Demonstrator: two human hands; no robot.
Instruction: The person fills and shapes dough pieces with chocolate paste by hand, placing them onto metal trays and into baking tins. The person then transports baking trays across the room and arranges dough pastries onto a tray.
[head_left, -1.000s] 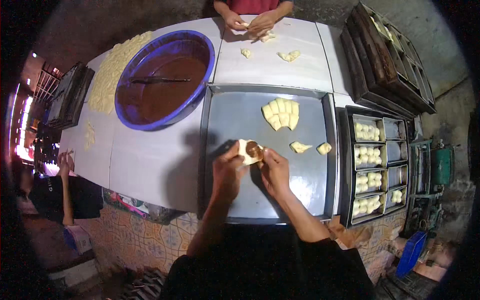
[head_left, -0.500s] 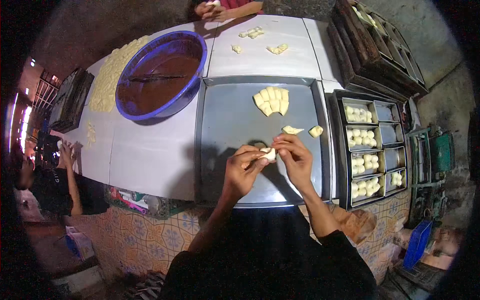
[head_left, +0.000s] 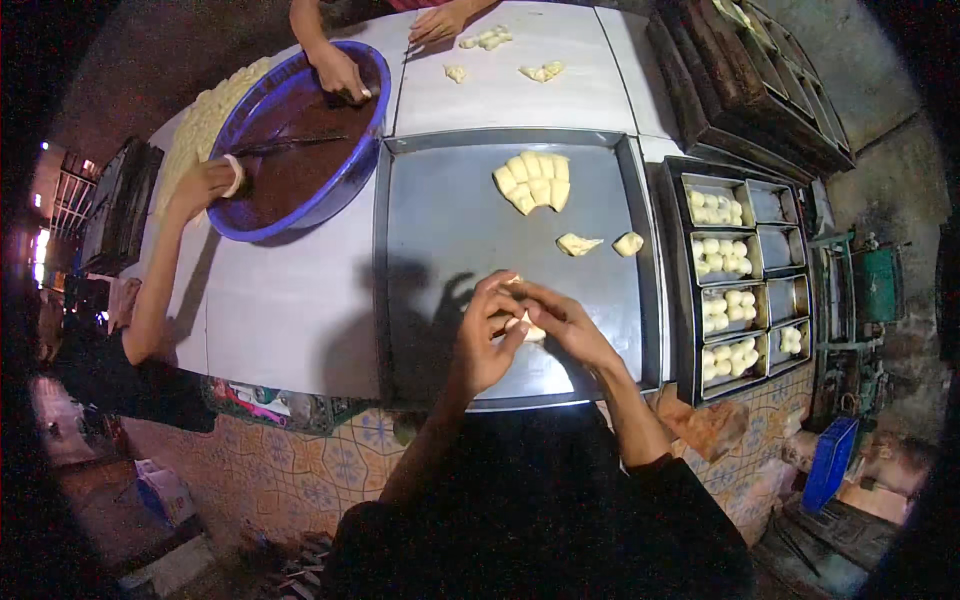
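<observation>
My left hand (head_left: 485, 345) and my right hand (head_left: 578, 335) are closed round a small pale piece of dough (head_left: 530, 327) over the near middle of a large metal tray (head_left: 430, 220). Fingers hide much of the piece, and no brown filling shows on it. Farther up the tray lie a fan-shaped group of cut dough pieces (head_left: 530, 180) and two loose pieces, one twisted (head_left: 577, 243) and one squarish (head_left: 628, 244).
A blue basin (head_left: 300, 218) of brown paste has two co-workers' hands (head_left: 338, 70) (head_left: 205, 185) in or at it. Dough pieces (head_left: 490, 37) lie on the far white table. Right are filled pans (head_left: 725, 310) and stacked pans (head_left: 740, 80); left, more stacked pans (head_left: 110, 210).
The brown filling seen earlier is out of sight as my fingers closed over the dough. Both co-workers' hands moved to the basin. The whole view shifted slightly.
</observation>
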